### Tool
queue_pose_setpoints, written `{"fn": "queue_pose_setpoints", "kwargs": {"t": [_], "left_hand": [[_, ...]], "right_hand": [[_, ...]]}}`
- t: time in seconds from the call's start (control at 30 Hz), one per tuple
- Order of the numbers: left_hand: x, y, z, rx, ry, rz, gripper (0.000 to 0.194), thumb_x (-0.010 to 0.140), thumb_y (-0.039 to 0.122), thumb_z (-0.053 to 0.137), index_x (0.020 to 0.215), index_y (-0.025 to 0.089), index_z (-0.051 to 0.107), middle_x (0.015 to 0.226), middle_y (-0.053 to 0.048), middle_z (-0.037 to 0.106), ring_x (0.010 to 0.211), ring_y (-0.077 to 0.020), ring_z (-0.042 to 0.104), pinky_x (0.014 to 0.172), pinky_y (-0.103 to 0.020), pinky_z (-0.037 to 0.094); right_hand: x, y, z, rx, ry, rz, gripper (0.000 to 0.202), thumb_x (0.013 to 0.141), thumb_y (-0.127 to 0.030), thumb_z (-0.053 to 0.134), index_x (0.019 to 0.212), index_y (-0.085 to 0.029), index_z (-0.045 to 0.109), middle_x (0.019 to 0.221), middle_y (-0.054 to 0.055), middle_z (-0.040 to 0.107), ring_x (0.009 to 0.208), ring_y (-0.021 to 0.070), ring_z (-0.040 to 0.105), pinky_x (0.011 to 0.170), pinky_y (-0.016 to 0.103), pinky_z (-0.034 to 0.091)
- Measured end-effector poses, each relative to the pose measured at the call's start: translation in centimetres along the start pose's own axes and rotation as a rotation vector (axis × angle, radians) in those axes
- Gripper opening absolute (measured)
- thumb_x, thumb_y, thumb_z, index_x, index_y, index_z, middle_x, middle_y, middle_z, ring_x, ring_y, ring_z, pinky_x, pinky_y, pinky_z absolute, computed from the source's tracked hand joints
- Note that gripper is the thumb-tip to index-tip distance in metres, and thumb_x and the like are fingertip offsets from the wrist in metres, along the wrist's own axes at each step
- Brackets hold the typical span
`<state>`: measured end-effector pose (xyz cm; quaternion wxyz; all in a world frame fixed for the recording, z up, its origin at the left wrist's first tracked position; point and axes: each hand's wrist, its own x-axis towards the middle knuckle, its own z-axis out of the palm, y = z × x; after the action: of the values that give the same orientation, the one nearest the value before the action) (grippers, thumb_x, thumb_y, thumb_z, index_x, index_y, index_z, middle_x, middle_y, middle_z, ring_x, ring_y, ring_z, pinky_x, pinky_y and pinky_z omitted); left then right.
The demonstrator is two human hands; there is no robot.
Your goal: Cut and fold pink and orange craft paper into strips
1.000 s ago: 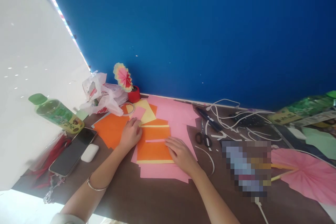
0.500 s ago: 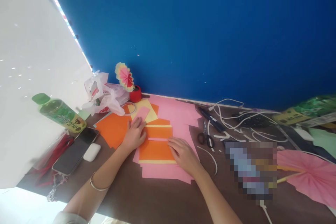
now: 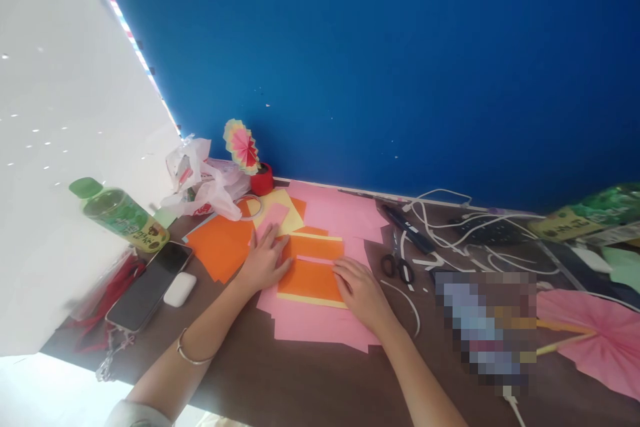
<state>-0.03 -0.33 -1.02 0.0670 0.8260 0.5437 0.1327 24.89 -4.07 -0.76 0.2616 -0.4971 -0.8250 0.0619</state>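
Two orange paper panels with pale yellow edge strips (image 3: 311, 297) lie one above the other, a thin pink band between them. Under them are pink sheets (image 3: 320, 330). My left hand (image 3: 263, 261) is open, fingers spread flat over the left edge of the orange paper (image 3: 313, 277) and the near end of a pink paper strip (image 3: 277, 215). My right hand (image 3: 363, 290) rests on the right edge of the orange paper, fingers slightly bent and lying on it; its fingertips cover part of that edge.
Black-handled scissors (image 3: 397, 269), a dark pen-like tool (image 3: 410, 230) and white cables (image 3: 425, 213) lie to the right, near a pink paper fan (image 3: 595, 340). On the left are a phone (image 3: 150, 287), a white case (image 3: 180, 289), a green bottle (image 3: 123, 217) and orange sheets (image 3: 220, 247).
The orange paper has shifted slightly right and away from me, both hands staying at its sides. My left fingers are spread wider. The whole view has drifted a little.
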Motion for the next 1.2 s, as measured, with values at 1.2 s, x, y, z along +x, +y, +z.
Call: {"fn": "queue_pose_setpoints", "kwargs": {"t": [1.2], "left_hand": [[1.0,-4.9,0.9,-0.109,0.505,-0.011,0.042,0.083,0.006,0.033,0.12,0.015,0.051,0.098,-0.012,0.056,0.096,-0.0228,0.053,0.083,-0.038,0.046]], "right_hand": [[-0.2,0.1,1.0,-0.019,-0.126,-0.078,0.034,0.089,-0.018,0.038,0.116,-0.018,0.06,0.127,0.007,0.056,0.12,0.0214,0.049,0.105,0.047,0.037]]}}
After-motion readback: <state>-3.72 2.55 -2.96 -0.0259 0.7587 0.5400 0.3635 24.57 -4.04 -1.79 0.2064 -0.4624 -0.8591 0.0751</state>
